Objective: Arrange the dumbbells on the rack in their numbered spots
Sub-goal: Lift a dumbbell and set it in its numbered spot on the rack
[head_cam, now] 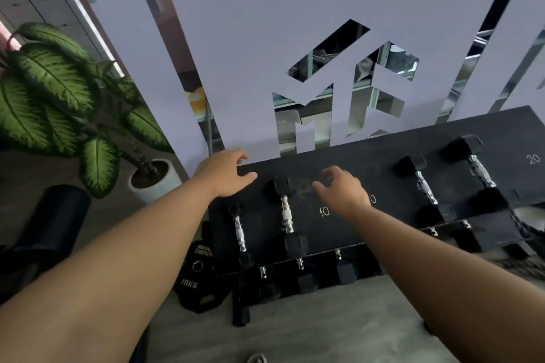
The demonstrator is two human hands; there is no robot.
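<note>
A black dumbbell rack (380, 156) with white painted numbers runs from lower left to upper right. On its top shelf lie a small dumbbell (239, 233) at the left end, a slightly larger one (286, 213) beside it, and two big ones (424, 187) (480, 171) toward the right. My left hand (227, 172) hovers open over the rack's back left corner. My right hand (343, 188) hovers open, fingers curled, above the bare spots marked 10. Neither hand holds anything. More dumbbells (300, 274) sit on the lower shelf, mostly hidden.
A frosted glass wall (265, 53) stands right behind the rack. A potted plant (67, 103) in a white pot is at the left. A 10KG weight plate (197, 274) leans by the rack's left end, beside a black padded roller (56, 215). Grey carpet lies in front.
</note>
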